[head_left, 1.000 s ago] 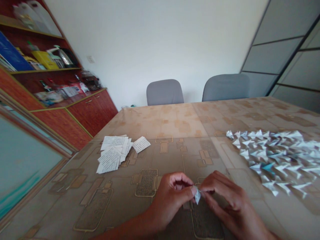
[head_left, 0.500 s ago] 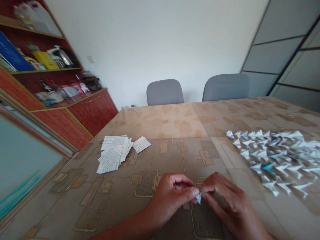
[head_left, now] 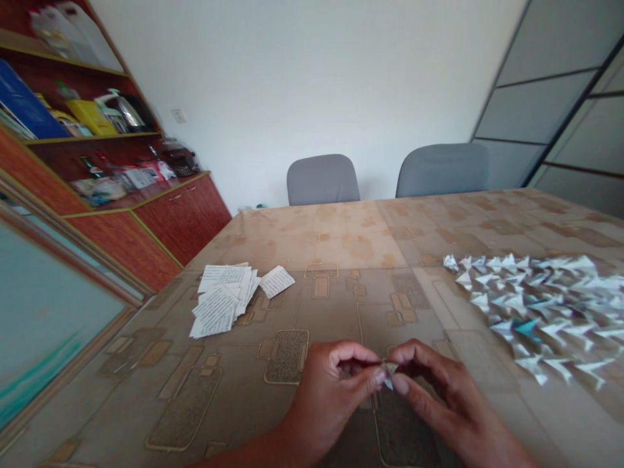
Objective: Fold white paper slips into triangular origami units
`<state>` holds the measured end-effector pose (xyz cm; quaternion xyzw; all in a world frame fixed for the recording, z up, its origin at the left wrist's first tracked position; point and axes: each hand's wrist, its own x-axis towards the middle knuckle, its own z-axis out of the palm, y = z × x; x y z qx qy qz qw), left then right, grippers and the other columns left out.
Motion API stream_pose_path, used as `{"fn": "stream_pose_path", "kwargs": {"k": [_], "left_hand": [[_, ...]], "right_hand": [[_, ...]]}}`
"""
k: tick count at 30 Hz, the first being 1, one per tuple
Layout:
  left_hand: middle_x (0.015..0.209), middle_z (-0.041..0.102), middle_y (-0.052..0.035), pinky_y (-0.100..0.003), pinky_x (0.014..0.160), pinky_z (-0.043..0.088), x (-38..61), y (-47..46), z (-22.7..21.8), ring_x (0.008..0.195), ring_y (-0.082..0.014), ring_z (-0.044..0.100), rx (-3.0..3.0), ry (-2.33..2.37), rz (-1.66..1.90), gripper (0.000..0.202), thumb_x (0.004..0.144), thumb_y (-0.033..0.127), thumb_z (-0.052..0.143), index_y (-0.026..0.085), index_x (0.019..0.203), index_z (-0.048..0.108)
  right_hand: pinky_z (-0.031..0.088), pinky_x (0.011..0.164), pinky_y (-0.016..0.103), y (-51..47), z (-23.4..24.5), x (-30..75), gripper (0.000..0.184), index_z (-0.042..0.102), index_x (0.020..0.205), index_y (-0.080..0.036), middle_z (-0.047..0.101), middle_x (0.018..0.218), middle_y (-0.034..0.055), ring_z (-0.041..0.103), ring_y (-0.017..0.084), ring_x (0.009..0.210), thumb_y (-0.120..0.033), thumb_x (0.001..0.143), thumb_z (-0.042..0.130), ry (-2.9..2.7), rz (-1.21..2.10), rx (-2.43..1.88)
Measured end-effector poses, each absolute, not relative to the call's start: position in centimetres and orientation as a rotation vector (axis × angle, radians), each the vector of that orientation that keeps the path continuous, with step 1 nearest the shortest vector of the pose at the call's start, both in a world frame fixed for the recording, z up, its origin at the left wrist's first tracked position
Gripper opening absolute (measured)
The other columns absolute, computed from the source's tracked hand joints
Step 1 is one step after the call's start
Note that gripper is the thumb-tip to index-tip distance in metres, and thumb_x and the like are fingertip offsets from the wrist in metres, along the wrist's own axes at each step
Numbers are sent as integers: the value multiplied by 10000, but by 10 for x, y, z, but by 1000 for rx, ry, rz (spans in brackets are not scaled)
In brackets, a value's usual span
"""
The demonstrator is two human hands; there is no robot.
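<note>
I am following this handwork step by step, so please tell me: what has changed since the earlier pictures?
The right hand shifted slightly left, closing in on the small folded paper, which now shows a wider top. The left hand still pinches it. The printed paper pile and the rows of folded pieces stayed as they were.

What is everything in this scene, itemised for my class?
Table: one, brown, foreground
Folded paper: one, whitish, bottom centre
Printed slips: several, white, left on table
Folded pieces: many, mostly white, table's right
Chairs: two, grey, beyond table
Wall: one, white, background
Socket: one, white, wall
Cabinet: one, reddish, left
Folder: one, blue, cabinet shelf
Kettle: one, silver-black, same shelf
Other shelf goods: several, mixed colours, cabinet
Panelling: count unclear, grey, right
Panel: one, pale green, lower left
Left hand: one, bare, pinching folded paper
Right hand: one, bare, beside left hand
</note>
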<state>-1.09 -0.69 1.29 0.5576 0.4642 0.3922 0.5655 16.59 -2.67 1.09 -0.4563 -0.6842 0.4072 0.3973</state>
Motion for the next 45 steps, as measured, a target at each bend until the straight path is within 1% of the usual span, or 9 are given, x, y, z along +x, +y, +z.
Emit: {"fn": "stream_pose_path", "kwargs": {"k": [7,12,15,22,25,29,33,40,45], "left_hand": [[568,674,-13,-207,551,429,-11,-12,19,544,-125,570,1487,1156,918,106,735,212,700,152,656,735],[590,683,-15,-214,566,433,-8,-6,16,569,-133,588,1487,1155,913,89,726,181,678,155,655,723],[620,690,-23,-223,577,450,-10,-2,11,590,-139,614,1340,1075,847,89,730,223,679,144,702,708],[739,702,-55,-276,701,487,-17,0,7,714,-166,661,1171,948,829,210,764,318,686,124,845,682],[722,678,-45,-255,666,471,-16,-2,6,692,-154,636,1258,946,846,194,790,316,666,126,826,677],[624,612,-6,-215,565,425,-13,-2,9,580,-118,562,1368,1011,828,122,784,235,634,123,741,660],[628,619,-11,-218,576,429,-13,-3,13,597,-129,568,1395,1024,822,95,767,179,591,127,716,653],[602,612,-13,-221,599,403,-11,-8,12,599,-133,546,1661,1185,903,111,742,141,601,129,648,657],[656,605,-14,-222,596,404,-8,-7,8,631,-137,537,1593,1101,875,127,796,225,596,130,759,671]], "right_hand": [[463,588,228,-25,11,165,242,617,771,-206,616,692,-3,580,153,660,-368,922,520,-1697,1131,-1183],[414,533,225,-23,15,164,363,581,698,-198,546,622,-18,507,141,596,-507,884,543,-1588,1224,-1179],[376,501,219,-19,12,165,407,559,686,-196,516,599,-28,466,130,559,-564,859,550,-1538,1299,-1156],[382,544,227,-16,9,170,357,553,701,-203,504,628,-29,466,138,595,-511,880,548,-1580,1218,-1168],[390,563,233,-18,13,169,350,555,710,-208,508,641,-25,474,145,617,-501,899,521,-1632,1198,-1167],[356,525,224,-20,16,166,384,528,690,-209,453,622,-36,431,136,591,-549,870,535,-1583,1297,-1190],[331,515,226,-16,16,165,448,495,667,-207,401,601,-48,392,128,561,-621,838,518,-1540,1411,-1199],[379,584,249,-17,4,167,294,536,727,-200,506,675,-10,486,163,656,-426,909,491,-1773,1191,-1254],[398,595,251,-16,2,169,273,542,730,-203,538,697,-2,516,167,665,-385,923,478,-1779,1098,-1253]]}}
